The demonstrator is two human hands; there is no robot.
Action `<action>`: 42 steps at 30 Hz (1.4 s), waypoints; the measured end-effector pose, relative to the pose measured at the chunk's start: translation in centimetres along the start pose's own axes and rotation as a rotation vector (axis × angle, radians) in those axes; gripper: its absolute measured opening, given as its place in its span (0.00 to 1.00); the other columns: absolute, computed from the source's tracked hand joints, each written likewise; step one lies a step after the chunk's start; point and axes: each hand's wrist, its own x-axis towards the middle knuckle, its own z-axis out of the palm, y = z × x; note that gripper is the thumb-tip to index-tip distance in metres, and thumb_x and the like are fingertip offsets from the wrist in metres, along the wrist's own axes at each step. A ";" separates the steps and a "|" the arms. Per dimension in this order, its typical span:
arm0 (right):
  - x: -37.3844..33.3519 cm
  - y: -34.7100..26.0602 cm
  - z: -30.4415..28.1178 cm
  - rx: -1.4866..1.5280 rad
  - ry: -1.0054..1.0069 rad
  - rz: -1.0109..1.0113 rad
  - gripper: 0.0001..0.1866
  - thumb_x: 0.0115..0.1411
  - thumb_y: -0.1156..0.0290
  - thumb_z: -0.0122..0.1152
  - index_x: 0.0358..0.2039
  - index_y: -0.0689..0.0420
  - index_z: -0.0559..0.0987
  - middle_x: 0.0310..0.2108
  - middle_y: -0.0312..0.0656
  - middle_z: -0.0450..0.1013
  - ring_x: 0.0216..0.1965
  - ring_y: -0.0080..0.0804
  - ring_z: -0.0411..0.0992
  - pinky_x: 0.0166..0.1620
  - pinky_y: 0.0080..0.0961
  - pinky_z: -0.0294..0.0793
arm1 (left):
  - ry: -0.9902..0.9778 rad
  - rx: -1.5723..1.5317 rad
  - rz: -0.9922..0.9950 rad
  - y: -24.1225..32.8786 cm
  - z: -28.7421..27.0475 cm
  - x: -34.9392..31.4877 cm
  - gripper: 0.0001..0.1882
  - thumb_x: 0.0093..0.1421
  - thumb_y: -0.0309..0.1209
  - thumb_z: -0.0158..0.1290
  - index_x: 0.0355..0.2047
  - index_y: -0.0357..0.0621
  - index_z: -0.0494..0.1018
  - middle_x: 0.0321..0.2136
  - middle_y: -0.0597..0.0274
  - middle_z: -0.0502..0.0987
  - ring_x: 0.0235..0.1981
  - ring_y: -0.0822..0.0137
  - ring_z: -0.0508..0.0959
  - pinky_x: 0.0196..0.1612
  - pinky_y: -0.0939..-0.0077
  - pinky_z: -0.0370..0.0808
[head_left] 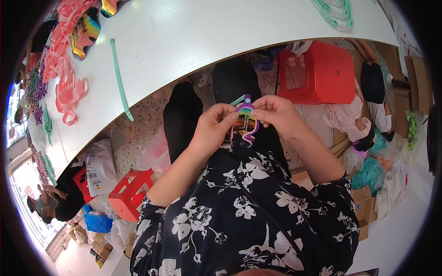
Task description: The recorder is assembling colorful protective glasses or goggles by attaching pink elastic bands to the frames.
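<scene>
Above my lap I hold a pair of goggles with a purple frame and a shiny gold-to-rainbow mirrored lens. My left hand pinches its left upper edge between thumb and fingers. On the opposite edge, the thumb and fingers of my right hand are closed on the frame. A mint-green strap end shows at the top, by a purple clip. Pale pink and purple strips curl at its lower end. My fingertips partly cover the frame.
On the white table lie a ribbed mint strap, a pile of pink straps, mirrored lenses and bagged mint straps. Red stools stand beneath and beside it. Other people sit at left and right. Bags and cartons lie around.
</scene>
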 end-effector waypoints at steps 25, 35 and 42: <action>-2.0 6.1 3.9 0.111 0.113 -0.375 0.22 0.61 0.84 0.63 0.54 0.63 0.67 0.43 0.42 0.74 0.44 0.24 0.75 0.49 0.23 0.77 | -0.013 0.161 0.112 -3.0 -1.5 -2.4 0.10 0.61 0.22 0.62 0.42 0.38 0.75 0.32 0.68 0.78 0.32 0.80 0.76 0.37 0.84 0.74; -1.2 7.0 5.3 0.100 0.252 -0.442 0.19 0.59 0.82 0.67 0.47 0.62 0.68 0.38 0.39 0.75 0.36 0.20 0.74 0.40 0.18 0.75 | 0.111 0.300 0.054 -3.4 -1.1 -1.8 0.12 0.57 0.30 0.67 0.30 0.39 0.74 0.24 0.68 0.77 0.26 0.81 0.74 0.30 0.82 0.72; -1.1 6.9 4.2 -0.080 0.197 -0.444 0.26 0.60 0.83 0.65 0.56 0.62 0.66 0.40 0.40 0.75 0.40 0.22 0.76 0.46 0.20 0.77 | 0.159 0.517 0.213 -2.6 -0.5 -1.3 0.12 0.57 0.30 0.68 0.29 0.39 0.74 0.22 0.68 0.73 0.24 0.79 0.70 0.29 0.81 0.70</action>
